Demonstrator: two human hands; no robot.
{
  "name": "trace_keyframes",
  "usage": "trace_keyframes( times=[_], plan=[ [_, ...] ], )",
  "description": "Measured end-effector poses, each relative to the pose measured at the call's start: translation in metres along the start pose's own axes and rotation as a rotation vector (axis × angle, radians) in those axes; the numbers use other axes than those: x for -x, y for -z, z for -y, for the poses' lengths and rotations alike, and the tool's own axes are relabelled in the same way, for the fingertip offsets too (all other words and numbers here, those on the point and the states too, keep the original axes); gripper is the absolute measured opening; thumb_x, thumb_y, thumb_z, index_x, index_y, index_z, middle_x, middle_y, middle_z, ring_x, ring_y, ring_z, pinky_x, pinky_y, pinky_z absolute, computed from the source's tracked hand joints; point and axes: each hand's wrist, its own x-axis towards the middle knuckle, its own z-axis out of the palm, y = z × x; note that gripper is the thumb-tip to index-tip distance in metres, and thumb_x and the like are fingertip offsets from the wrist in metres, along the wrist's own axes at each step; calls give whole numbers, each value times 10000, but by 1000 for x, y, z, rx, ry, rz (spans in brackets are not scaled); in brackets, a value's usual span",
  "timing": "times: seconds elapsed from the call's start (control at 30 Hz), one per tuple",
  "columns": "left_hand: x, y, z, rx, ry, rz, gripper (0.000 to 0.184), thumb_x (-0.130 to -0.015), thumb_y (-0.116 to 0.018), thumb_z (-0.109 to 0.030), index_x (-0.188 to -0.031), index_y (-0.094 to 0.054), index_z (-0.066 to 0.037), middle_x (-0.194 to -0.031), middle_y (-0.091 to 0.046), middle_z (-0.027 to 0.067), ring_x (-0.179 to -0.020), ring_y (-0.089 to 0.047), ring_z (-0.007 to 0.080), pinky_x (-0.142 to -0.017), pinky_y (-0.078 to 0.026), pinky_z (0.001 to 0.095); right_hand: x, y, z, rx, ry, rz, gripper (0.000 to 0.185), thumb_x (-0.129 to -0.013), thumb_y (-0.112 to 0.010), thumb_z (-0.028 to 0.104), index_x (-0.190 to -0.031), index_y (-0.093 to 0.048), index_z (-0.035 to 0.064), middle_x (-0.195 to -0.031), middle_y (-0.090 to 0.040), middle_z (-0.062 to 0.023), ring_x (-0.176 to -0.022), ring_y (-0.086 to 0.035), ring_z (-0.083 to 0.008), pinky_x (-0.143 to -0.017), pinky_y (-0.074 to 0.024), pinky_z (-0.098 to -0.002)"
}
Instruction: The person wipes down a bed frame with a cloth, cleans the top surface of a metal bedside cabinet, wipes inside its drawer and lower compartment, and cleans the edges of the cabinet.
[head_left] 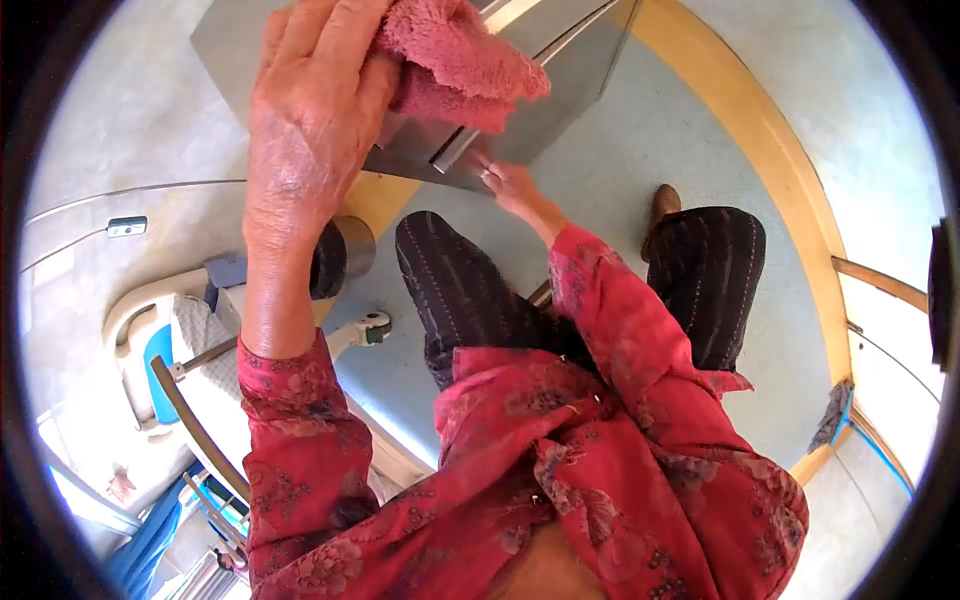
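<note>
My left hand (310, 120) is closed on a folded pink terry cloth (460, 65) at the top of the view, in front of a shiny grey cabinet (570, 100). Its fingers wrap the cloth's left side, and some fingertips are hidden. A metal strip (455, 148) runs along the cabinet, partly covered by the cloth. Lower down, my right hand (515, 190) reaches to the cabinet's near edge beside that strip. Its fingers look stretched out against the cabinet, slightly blurred, with no object visible in them.
At the left stand a round metal bin (355, 250), a caster wheel (375, 326) and a bed with a curved rail (200, 425). A small grey device (127, 227) hangs on a cord. Blue-grey floor (590, 150) lies around my knees, with a yellow border (770, 120) at right.
</note>
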Motion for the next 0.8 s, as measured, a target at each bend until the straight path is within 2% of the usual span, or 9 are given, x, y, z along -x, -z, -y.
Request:
trace_keyframes(
  times=[0.13,0.2,0.27,0.43,0.53,0.63,0.67,0.73,0.8],
  plan=[
    [-4,0,1,0,-6,9,448,-844,-586,23,-1268,-617,-120,-1236,-618,146,-1132,-591,350,-966,-483,400,57,45,-21,-99,64,-28,247,-973,-564,274,-1035,-640,48,-879,-640,-218,-794,-624,-413,-698,-488,-504],
    [-3,1,-5,9,6,-6,448,-841,-589,27,-1265,-619,-115,-1231,-620,146,-1131,-591,352,-969,-481,401,87,82,-23,-53,-17,161,241,-958,-587,266,-974,-637,31,-866,-635,-219,-772,-619,-417,-688,-491,-493],
    [-3,-1,-10,25,12,-26,447,-839,-591,30,-1263,-620,-109,-1225,-623,146,-1129,-592,353,-972,-479,403,108,101,-28,5,22,107,236,-957,-588,253,-972,-634,22,-855,-629,-210,-773,-613,-397,-700,-485,-466],
    [-4,6,-15,-51,-198,-124,460,-743,-620,67,-1183,-656,-66,-1172,-632,136,-1072,-599,353,-931,-503,417,145,124,-49,53,129,-2,242,-956,-590,248,-953,-628,9,-833,-615,-210,-764,-599,-391,-694,-471,-445],
    [14,1,-55,-48,-209,-215,487,-706,-628,100,-1163,-671,-65,-1170,-644,124,-1079,-608,322,-920,-507,420,160,148,-41,49,33,100,239,-957,-589,251,-969,-645,19,-857,-616,-221,-802,-616,-387,-707,-482,-430],
    [54,-53,-119,328,-194,-127,374,-732,-664,-7,-1104,-676,-45,-1114,-657,109,-1067,-606,314,-953,-462,440,178,149,-62,38,-53,87,232,-921,-630,237,-967,-651,11,-860,-648,-217,-784,-626,-405,-715,-491,-485],
    [65,-68,-146,430,-225,-23,334,-773,-648,-72,-1104,-661,-30,-1127,-648,117,-1065,-599,329,-952,-464,453,189,150,-71,-95,-41,30,255,-916,-641,239,-1056,-641,26,-944,-667,-189,-854,-650,-356,-754,-506,-460],
    [90,-103,-197,582,-186,51,315,-788,-636,-40,-1102,-661,-35,-1190,-613,142,-1093,-586,337,-971,-457,440,199,144,-82,-229,-33,-29,310,-910,-652,242,-1144,-631,41,-1028,-687,-162,-924,-673,-308,-793,-521,-436],
    [104,-131,-230,566,-128,119,297,-804,-628,-63,-1098,-650,-35,-1226,-585,135,-1147,-550,338,-993,-449,411,201,138,-86,-1404,-396,-132,426,-945,-616,255,-1321,-527,77,-1245,-621,-85,-1078,-632,-209,-880,-519,-357]
  ],
)
